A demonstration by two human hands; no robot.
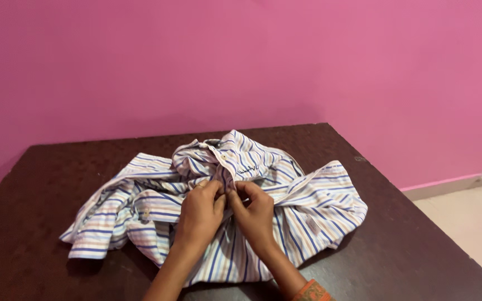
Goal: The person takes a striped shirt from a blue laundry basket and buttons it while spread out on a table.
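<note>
We see a striped shirt (285, 200) crumpled on the dark table (40, 184) | left hand (201, 214) pinches its button strip | right hand (255, 212) pinches the same strip, fingertips touching | pink wall (140, 67) behind

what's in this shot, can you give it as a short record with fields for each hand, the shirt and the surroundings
left hand: left hand pinches the front placket of the striped shirt
right hand: right hand pinches the same placket, touching the left hand
shirt: white with blue and tan stripes, crumpled, collar away from the person, sleeves spread to both sides
surface: dark brown table
background: pink wall, pale floor at right
</note>
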